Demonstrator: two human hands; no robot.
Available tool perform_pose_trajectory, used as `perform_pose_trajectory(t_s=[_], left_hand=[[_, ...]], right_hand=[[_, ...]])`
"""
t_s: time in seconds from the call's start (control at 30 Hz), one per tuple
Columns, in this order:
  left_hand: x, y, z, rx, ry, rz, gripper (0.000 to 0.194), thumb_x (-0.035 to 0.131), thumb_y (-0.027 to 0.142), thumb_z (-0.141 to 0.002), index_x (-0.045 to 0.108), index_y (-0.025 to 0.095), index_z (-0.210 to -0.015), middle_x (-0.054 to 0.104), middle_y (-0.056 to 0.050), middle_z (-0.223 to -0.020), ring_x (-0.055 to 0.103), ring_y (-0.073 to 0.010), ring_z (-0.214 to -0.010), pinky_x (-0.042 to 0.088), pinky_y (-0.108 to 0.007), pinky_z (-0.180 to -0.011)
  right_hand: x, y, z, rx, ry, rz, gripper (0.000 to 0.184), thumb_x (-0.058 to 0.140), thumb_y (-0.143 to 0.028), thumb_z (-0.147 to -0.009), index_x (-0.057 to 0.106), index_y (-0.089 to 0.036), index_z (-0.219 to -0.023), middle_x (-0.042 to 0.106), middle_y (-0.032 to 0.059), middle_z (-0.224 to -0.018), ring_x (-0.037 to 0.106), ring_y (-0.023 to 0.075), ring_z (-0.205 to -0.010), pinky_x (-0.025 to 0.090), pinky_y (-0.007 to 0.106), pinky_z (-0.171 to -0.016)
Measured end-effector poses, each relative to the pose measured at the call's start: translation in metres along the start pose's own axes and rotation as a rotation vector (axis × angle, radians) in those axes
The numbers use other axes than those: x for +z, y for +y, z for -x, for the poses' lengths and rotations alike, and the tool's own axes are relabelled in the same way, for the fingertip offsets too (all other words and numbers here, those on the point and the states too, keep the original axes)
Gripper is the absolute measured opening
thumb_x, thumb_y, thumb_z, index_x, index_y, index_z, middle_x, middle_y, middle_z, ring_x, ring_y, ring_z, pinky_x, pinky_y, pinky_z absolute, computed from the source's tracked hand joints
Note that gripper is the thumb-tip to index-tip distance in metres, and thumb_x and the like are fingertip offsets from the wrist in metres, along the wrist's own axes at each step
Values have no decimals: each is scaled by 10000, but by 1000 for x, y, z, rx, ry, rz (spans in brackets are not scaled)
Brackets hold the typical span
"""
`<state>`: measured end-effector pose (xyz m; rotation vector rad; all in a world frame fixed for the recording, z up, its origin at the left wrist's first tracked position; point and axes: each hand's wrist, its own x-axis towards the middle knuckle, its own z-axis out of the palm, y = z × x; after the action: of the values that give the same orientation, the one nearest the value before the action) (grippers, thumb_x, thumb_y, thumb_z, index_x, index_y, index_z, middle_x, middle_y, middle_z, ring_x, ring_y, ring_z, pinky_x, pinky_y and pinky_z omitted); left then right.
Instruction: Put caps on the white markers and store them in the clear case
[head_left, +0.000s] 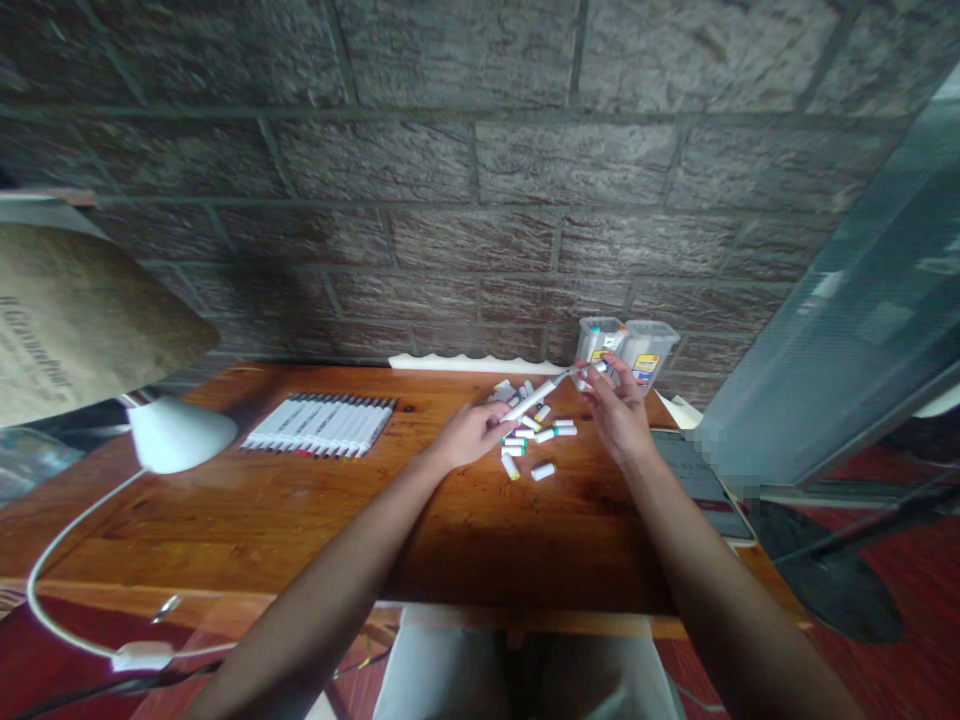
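Note:
My left hand [478, 432] is closed around the lower part of a white marker [534, 398], which slants up to the right with its tip bare. At that tip, my right hand [616, 408] pinches a white marker cap [592, 374] with a dark purple end. Cap and tip are close together; whether they touch I cannot tell. Below and between my hands lie several loose white caps [543, 471] with coloured ends, scattered on the wooden table [420, 520]. To the left, a neat row of white markers [319, 425] lies side by side.
Two clear plastic containers [651, 350] stand at the back right, one with markers inside. A lamp [180, 435] with a brown shade and white base is at the left. A flat grey item [694, 480] lies at the right edge. A stone-block wall [480, 170] rises behind.

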<state>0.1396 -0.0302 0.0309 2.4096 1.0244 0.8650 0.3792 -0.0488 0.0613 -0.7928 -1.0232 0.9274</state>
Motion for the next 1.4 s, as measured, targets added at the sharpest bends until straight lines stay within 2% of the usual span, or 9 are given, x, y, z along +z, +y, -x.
perform_pose_trajectory(t_s=[0.2, 0.37, 0.53, 0.67, 0.97, 1.07, 1.2, 1.4], left_hand=[[1, 0, 1, 13, 5, -5, 323, 508, 449, -921, 685, 189, -992, 624, -4, -718, 524, -122, -622, 380, -221, -599], [-1, 3, 1, 12, 15, -33, 308, 531, 448, -906, 692, 185, -924, 614, -6, -694, 516, -123, -609, 372, -220, -589], [-3, 7, 0, 6, 29, -32, 319, 527, 453, -909, 700, 192, -970, 622, -9, -701, 518, -124, -612, 363, -220, -586], [-3, 7, 1, -4, 7, -62, 325, 520, 457, -913, 702, 195, -974, 621, -12, -700, 516, -126, -610, 354, -225, -585], [-5, 11, 1, 1, -11, -103, 315, 510, 439, -922, 695, 189, -969, 611, -4, -693, 512, -120, -609, 329, -220, -576], [-5, 12, 2, -1, -6, -106, 313, 508, 439, -925, 697, 194, -976, 617, -5, -696, 522, -122, -614, 327, -221, -575], [-5, 11, 2, 11, -1, -107, 295, 523, 429, -920, 703, 200, -971, 656, -11, -739, 546, -124, -628, 340, -223, -588], [-6, 4, 0, 26, 84, -106, 248, 568, 374, -902, 688, 189, -1017, 712, -47, -926, 615, -152, -749, 412, -239, -691]], right_hand=[[0, 3, 1, -8, -20, 20, 446, 770, -430, -701, 546, -299, -1064, 732, 4, -1025, 665, 160, -861, 444, 220, -566], [1, 7, 1, -16, -66, 27, 421, 785, -401, -703, 578, -274, -1047, 725, -27, -841, 588, 104, -626, 395, 203, -502], [2, 0, 2, -23, 28, -8, 424, 797, -398, -684, 556, -271, -1009, 739, -9, -944, 646, 123, -730, 374, 185, -474], [4, -2, 4, -14, 11, 6, 439, 805, -405, -668, 549, -267, -997, 739, -6, -897, 657, 131, -748, 371, 180, -464], [2, -1, 2, -18, 92, -17, 413, 825, -393, -650, 559, -255, -934, 730, -27, -831, 601, 89, -592, 343, 165, -422], [3, 1, 3, -15, 18, 48, 398, 817, -390, -665, 583, -252, -956, 701, -42, -724, 590, 92, -561, 343, 174, -422], [3, 5, 5, -44, -88, 126, 368, 798, -396, -693, 629, -230, -974, 648, -60, -642, 564, 85, -539, 397, 195, -471], [-5, 9, 2, -45, -32, 275, 349, 790, -461, -687, 657, -185, -855, 648, -32, -638, 518, 82, -494, 420, 230, -502]])
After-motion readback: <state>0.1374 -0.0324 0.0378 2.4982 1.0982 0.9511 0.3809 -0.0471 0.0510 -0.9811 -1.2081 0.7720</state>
